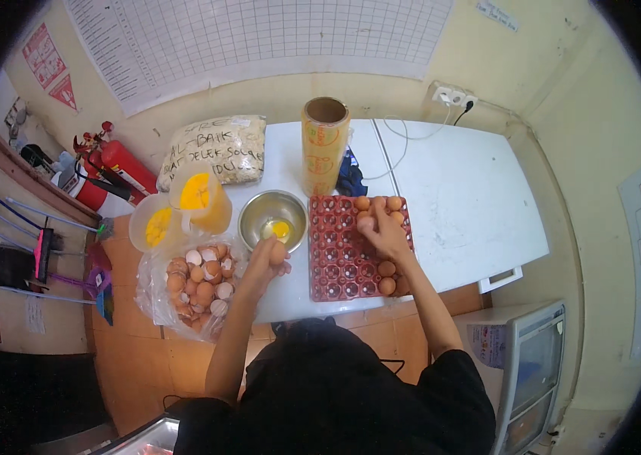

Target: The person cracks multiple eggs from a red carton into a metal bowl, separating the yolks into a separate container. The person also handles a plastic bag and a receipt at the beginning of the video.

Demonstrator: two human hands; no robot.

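My left hand (257, 272) is closed around a brown egg (278, 253) at the near rim of a steel bowl (246, 211). A raw egg, its yellow yolk (280, 229) whole, lies in the bowl. Over the far right part of a red plastic egg tray (329, 256) reaches my right hand (386, 232), its fingers among several brown eggs (394, 203). Whether those fingers grip one is not clear. More eggs (387, 268) sit in the tray's near right corner, partly behind my right forearm. Left of the bowl, a clear plastic bag (150, 298) holds many broken eggshells (205, 290).
A plastic jug (219, 207) and another container (137, 222), both with yellow egg, stand behind the shells. Farther back are a filled plastic bag bearing writing (215, 151) and an upright wrap roll (320, 153). A cable (406, 145) crosses the white chest freezer lid (468, 193).
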